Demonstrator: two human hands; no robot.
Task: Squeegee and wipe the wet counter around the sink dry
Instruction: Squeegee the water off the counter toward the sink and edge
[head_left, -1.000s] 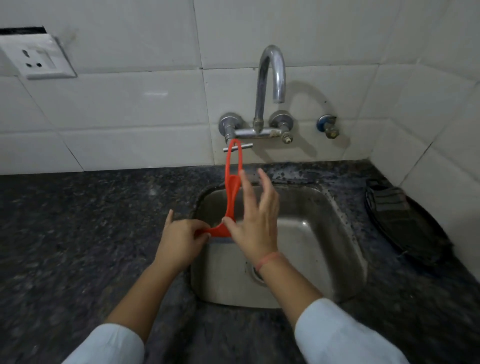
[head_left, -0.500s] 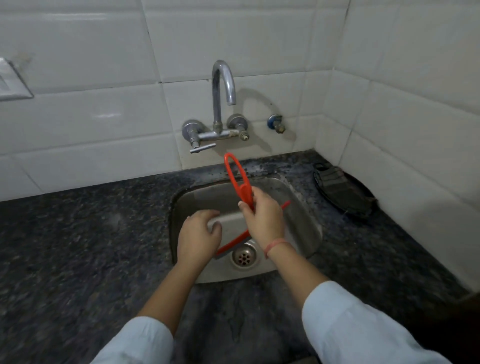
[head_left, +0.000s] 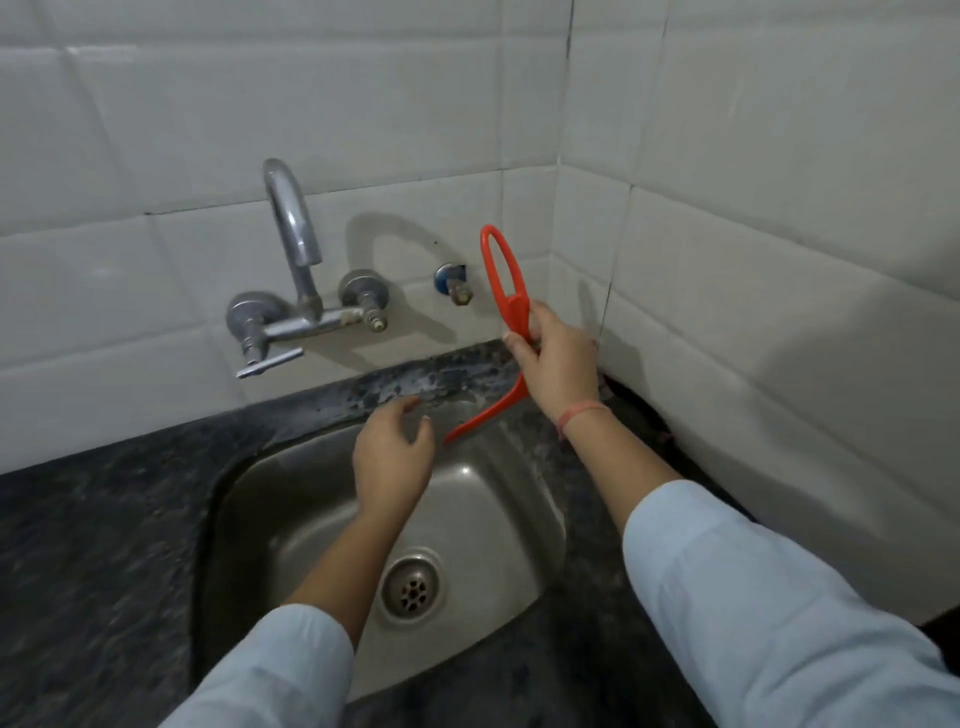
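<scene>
Left hand (head_left: 392, 457) has released the squeegee (head_left: 506, 280), fingers apart; right hand (head_left: 558, 364) alone grips it, now over the wet counter (head_left: 431, 382) behind the sink (head_left: 483, 519): a stroke appears imminent.

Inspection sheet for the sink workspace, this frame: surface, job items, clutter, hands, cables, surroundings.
Surface: dark speckled stone counter, pale wet-looking streaks behind the steel sink.
Job's things: orange plastic loop-handled squeegee, held up, blade above sink's back edge.
Clutter: dark item in right corner, mostly hidden.
Grippers: right hand grips squeegee; left hand hovers over sink, fingers relaxed, empty.
Cables: nothing seen.
Surroundings: white tiled walls, chrome wall tap.
</scene>
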